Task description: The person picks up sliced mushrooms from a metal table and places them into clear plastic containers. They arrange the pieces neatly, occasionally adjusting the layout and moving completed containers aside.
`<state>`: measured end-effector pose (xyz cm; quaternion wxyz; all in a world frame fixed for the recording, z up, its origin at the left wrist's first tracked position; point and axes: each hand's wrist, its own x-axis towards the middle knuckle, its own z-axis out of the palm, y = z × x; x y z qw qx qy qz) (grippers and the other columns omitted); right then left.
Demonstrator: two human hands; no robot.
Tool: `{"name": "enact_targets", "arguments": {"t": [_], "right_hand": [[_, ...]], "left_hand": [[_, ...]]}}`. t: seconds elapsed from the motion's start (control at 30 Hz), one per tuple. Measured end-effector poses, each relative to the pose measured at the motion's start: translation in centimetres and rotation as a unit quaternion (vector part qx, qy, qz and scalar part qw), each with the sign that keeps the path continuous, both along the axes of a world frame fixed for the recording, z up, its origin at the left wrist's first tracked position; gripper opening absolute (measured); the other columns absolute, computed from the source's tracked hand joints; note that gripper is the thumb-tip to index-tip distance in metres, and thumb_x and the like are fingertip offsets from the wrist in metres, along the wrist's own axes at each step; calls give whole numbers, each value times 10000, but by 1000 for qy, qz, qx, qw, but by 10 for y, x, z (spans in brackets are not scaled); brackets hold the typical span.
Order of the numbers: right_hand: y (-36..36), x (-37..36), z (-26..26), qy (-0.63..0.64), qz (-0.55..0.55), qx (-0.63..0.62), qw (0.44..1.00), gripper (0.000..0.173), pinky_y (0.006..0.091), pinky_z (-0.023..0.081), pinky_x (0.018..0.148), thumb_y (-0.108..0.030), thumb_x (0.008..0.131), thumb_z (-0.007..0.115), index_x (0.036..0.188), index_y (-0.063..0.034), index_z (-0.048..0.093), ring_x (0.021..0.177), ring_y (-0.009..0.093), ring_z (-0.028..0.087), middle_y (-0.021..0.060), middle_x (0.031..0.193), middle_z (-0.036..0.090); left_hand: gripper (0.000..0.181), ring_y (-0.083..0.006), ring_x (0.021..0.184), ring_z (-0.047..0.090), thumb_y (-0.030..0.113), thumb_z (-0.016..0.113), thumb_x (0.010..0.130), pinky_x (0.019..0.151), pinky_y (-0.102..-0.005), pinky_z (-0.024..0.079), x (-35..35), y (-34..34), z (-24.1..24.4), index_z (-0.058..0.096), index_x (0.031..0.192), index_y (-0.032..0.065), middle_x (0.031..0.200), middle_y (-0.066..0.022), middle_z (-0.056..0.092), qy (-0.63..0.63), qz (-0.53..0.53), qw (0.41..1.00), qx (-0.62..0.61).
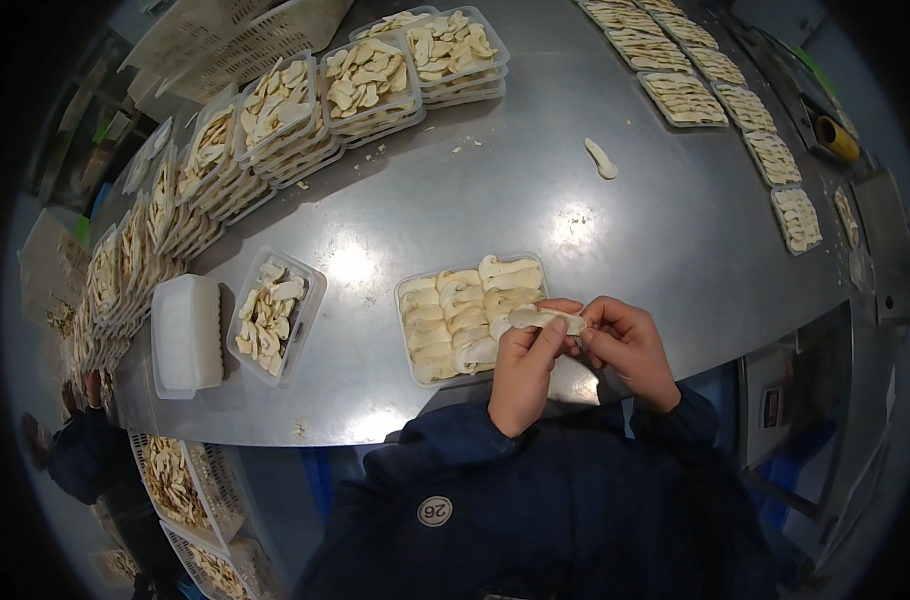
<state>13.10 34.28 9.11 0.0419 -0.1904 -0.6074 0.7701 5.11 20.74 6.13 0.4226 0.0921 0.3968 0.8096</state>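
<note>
A pale mushroom slice (546,319) is held between my two hands, above the lower right corner of a clear plastic tray (419,381). My left hand (528,367) grips the slice between thumb and fingers. The fingertips of my right hand (629,346) pinch its right end. Overlapping mushroom slices (466,319) lie in three columns in the tray; my left hand hides the lower right part. Left of it, a plastic tub (318,285) holds loose mushroom pieces (273,319). A single slice (600,159) lies on the steel table (500,187) further up.
Stacked trays of mushroom slices (372,79) curve along the left and back. A stack of white plastic trays (189,334) stands left of the tub. Filled trays (682,99) line the right side. Crates of slices (174,480) and another person's sleeve (87,454) are at lower left.
</note>
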Motion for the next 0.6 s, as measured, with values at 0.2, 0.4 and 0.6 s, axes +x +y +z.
{"name": "enact_targets", "arguments": {"t": [0.2, 0.4, 0.6], "right_hand": [[6, 11, -8, -5, 3, -47, 999, 90, 193, 412, 548, -78, 926, 600, 875, -4, 595, 606, 49, 522, 32, 777, 628], [7, 15, -15, -45, -13, -52, 998, 96, 189, 407, 550, -84, 937, 587, 888, -2, 592, 605, 53, 518, 36, 782, 627], [3, 12, -19, -18, -33, -64, 997, 56, 192, 383, 534, -38, 923, 567, 882, -1, 577, 581, 45, 482, 36, 761, 610]], "left_hand": [[287, -129, 872, 573, 169, 482, 1026, 832, -285, 469, 0, -3, -11, 576, 1194, -43, 968, -64, 623, -22, -41, 998, 31], [332, -140, 895, 589, 164, 479, 1028, 868, -300, 476, 3, -1, -7, 549, 1264, -59, 995, -78, 634, 20, -44, 999, 22], [346, -133, 904, 586, 159, 474, 1029, 872, -306, 483, 7, 2, -16, 536, 1280, -71, 981, -68, 629, 4, -28, 1000, -8]]}}
